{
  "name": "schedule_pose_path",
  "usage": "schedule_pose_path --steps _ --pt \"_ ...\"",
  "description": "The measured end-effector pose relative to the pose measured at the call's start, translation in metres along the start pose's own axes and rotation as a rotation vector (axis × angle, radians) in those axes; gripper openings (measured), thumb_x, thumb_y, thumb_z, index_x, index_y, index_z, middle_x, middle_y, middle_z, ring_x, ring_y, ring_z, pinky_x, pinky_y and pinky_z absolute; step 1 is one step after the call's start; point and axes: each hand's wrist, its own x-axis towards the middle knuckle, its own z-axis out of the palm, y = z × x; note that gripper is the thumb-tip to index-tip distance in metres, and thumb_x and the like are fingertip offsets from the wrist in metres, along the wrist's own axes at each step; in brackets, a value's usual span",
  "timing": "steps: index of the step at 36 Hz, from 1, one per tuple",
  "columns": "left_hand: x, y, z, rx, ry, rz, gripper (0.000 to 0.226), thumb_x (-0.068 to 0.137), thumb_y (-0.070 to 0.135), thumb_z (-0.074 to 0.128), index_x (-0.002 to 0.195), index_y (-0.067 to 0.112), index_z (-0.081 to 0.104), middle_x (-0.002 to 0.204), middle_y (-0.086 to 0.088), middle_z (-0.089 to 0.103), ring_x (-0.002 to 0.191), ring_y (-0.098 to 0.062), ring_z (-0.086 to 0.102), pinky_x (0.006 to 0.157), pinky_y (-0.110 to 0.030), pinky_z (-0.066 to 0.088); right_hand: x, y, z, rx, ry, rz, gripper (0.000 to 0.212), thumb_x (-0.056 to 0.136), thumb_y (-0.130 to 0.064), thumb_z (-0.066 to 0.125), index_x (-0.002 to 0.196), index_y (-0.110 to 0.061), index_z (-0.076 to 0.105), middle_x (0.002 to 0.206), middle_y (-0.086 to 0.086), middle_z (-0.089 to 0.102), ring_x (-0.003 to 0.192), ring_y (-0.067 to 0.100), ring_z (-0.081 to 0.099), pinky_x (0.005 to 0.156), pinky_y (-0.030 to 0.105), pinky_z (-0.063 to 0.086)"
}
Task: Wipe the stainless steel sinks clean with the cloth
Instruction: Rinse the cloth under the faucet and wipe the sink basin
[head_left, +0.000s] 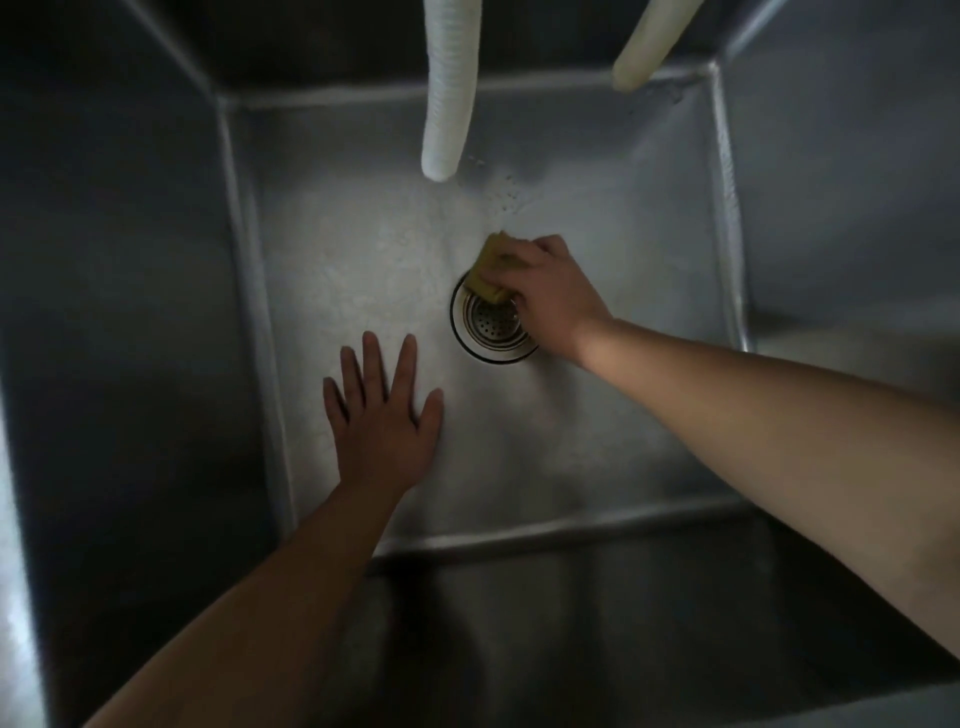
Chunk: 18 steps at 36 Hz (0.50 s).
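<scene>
While gripping the yellow cloth (491, 267) with curled fingers, right hand (550, 296) pressing it down at the twelve-to-one o'clock rim of the drain (485, 325), probably to work grime out of the ring where dirt collects. Cloth folded into a thick wad (easier to bear down on than a loose sheet), its lower corner overlapping the drain's edge and most of it lying on the sink (597, 441) floor just above. Left hand (382, 415) spread flat, fingers straight and slightly apart, palm down at about seven o'clock from the drain, holding nothing; judged to be bracing the body for the deep lean into the basin, though whether truly pressing on the steel or hovering just over it cannot be told. Perforated strainer seated in the drain, partly covered at three o'clock by the right hand. Two pale ribbed hoses hanging from above: left hose (447, 93) dropping toward twelve o'clock, its end well above the floor and near the cloth's far side; right hose (647, 47) at one o'clock, by the back right corner. Likely to get in the way once wiping reaches the back wall, so needing a push aside. Specks visible on the floor near the left hose's tip, not yet wiped.
</scene>
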Motion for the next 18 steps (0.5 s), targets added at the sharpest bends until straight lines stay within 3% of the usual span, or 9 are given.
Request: schedule_pose_path --steps 6,11,15,18 --pt "0.001 -0.002 0.003 -0.018 0.021 0.016 0.068 0.099 0.064 0.023 0.155 0.045 -0.011 0.165 -0.001 -0.018 0.151 -0.026 -0.020 0.121 -0.052 -0.009 -0.024 -0.005 0.010 -0.106 -0.222 -0.085 0.058 0.089 0.002 0.046 0.140 -0.024 0.055 0.152 0.001 0.046 0.129 0.032 0.041 0.106 0.039 0.038" --pt "0.002 -0.006 0.006 -0.033 0.023 0.024 0.067 0.099 0.065 0.023 0.154 0.046 -0.011 0.165 0.000 -0.019 0.151 -0.024 -0.022 0.120 -0.051 -0.010 -0.032 -0.015 0.007 0.184 0.022 0.087 0.055 0.082 0.006 0.051 0.129 -0.020 0.065 0.134 0.005 0.062 0.119 0.031 0.055 0.097 0.024 0.035" --pt "0.002 -0.008 0.007 -0.034 0.031 0.034 0.067 0.098 0.066 0.022 0.154 0.047 -0.010 0.166 0.001 -0.018 0.151 -0.024 -0.020 0.120 -0.052 -0.009 -0.037 -0.017 -0.002 0.472 0.301 0.442 0.031 0.081 -0.015 0.069 0.112 -0.019 0.072 0.106 0.004 0.071 0.099 0.025 0.065 0.085 0.031 0.050" --pt "0.002 -0.008 0.007 -0.034 0.036 0.041 0.068 0.097 0.067 0.021 0.155 0.046 -0.009 0.166 0.001 -0.016 0.151 -0.024 -0.018 0.121 -0.052 -0.007 -0.041 -0.006 -0.012 0.624 0.358 0.636 0.017 0.078 -0.021 0.077 0.093 -0.015 0.073 0.087 0.003 0.071 0.083 0.022 0.067 0.076 0.034 0.052"
